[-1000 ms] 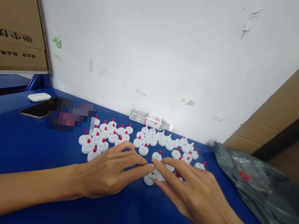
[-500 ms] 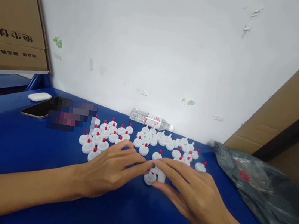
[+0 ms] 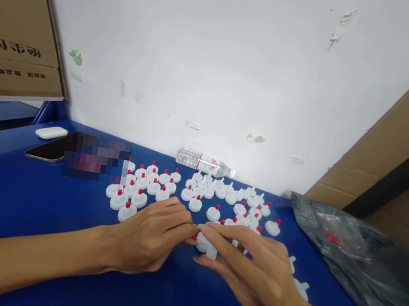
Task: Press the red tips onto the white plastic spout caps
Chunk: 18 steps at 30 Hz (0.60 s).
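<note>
In the head view, my right hand [image 3: 256, 270] grips a white nozzle cap [image 3: 207, 245] between thumb and fingers, tilted so that its tip points left. A second white piece seems to lie against it, but my fingers partly cover both. Closed in a pinch, my left hand [image 3: 154, 235] meets it from the left, its fingertips on a small red tip cap [image 3: 195, 236]. Behind my hands stand many white caps with red tips [image 3: 195, 203]. Other white caps with bare nozzles [image 3: 221, 192] are grouped farther back, and a few sit by my right wrist.
A clear plastic bottle [image 3: 206, 163] lies along the wall. Back left are a phone [image 3: 48, 148], a white rounded object [image 3: 51, 132] and a blurred-out patch. A dark plastic bag [image 3: 356, 270] covers the right side of the blue table [image 3: 165, 302]. Cardboard [image 3: 20, 15] rises at the left.
The cap has gone from upright to tilted with its red end leftward. My left fingers have curled from stretched out into a pinch on the red tip. My right hand has shifted slightly left.
</note>
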Each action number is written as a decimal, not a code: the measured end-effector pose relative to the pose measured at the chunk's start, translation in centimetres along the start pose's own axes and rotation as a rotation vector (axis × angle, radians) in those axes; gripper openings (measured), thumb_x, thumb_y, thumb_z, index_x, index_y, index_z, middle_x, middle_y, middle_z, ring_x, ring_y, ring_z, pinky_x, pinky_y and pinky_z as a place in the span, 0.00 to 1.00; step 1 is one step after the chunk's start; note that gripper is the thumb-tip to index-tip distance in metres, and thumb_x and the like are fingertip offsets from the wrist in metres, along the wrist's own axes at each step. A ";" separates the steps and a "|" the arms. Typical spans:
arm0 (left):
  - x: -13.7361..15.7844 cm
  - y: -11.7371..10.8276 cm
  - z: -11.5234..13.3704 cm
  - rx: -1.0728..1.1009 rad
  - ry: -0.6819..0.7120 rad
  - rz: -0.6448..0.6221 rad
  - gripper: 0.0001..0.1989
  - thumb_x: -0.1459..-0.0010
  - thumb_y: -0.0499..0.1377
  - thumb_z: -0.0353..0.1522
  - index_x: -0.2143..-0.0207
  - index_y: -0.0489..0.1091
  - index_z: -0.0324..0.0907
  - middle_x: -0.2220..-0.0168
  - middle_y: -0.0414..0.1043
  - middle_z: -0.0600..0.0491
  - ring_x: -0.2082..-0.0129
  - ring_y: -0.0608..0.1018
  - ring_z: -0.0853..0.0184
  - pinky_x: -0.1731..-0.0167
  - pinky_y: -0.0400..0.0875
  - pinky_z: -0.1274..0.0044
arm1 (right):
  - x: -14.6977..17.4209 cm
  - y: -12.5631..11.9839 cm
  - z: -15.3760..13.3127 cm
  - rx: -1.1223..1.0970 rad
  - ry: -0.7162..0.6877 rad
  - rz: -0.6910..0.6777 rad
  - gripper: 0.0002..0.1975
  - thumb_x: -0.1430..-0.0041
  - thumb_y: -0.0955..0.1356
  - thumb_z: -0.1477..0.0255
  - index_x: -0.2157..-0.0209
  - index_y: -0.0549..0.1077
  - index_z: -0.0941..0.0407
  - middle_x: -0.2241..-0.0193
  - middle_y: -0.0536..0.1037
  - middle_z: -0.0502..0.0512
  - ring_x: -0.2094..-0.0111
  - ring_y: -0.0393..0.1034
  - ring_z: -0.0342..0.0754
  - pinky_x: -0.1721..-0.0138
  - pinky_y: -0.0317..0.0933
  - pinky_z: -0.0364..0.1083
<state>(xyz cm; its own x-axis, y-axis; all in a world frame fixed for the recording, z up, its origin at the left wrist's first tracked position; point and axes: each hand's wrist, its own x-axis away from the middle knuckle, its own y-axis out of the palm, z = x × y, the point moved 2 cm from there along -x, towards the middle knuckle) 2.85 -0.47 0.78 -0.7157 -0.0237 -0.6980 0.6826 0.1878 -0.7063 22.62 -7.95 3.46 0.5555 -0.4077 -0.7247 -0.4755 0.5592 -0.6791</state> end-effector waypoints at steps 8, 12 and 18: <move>0.1 -0.3 0.9 0.107 -0.027 0.086 0.09 0.36 0.49 0.20 0.62 0.64 0.39 0.71 0.69 0.51 0.73 0.70 0.66 0.73 0.67 0.74 | -0.1 -0.1 -0.5 0.019 -0.038 0.005 0.13 0.36 0.71 0.72 0.50 0.76 0.59 0.59 0.83 0.57 0.65 0.79 0.42 0.66 0.73 0.39; -0.1 -0.9 1.5 0.139 -0.069 0.095 0.10 0.36 0.48 0.20 0.60 0.64 0.39 0.71 0.70 0.51 0.72 0.71 0.67 0.73 0.68 0.76 | -0.1 -0.4 -1.0 0.006 -0.042 0.024 0.13 0.36 0.71 0.74 0.50 0.76 0.60 0.59 0.83 0.57 0.62 0.79 0.42 0.62 0.73 0.38; -0.4 -1.0 1.4 0.067 -0.057 0.052 0.09 0.33 0.47 0.23 0.63 0.65 0.39 0.73 0.68 0.52 0.75 0.69 0.68 0.74 0.68 0.76 | -0.2 -0.2 -0.8 0.092 -0.082 -0.006 0.13 0.35 0.70 0.75 0.50 0.76 0.58 0.55 0.83 0.57 0.57 0.79 0.45 0.59 0.73 0.40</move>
<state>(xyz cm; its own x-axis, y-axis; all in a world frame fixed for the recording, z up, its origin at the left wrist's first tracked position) 2.66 -2.04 1.56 -0.6712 -0.0716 -0.7378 0.7279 0.1244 -0.6743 22.11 -8.54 3.67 0.6142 -0.3531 -0.7058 -0.4091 0.6223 -0.6673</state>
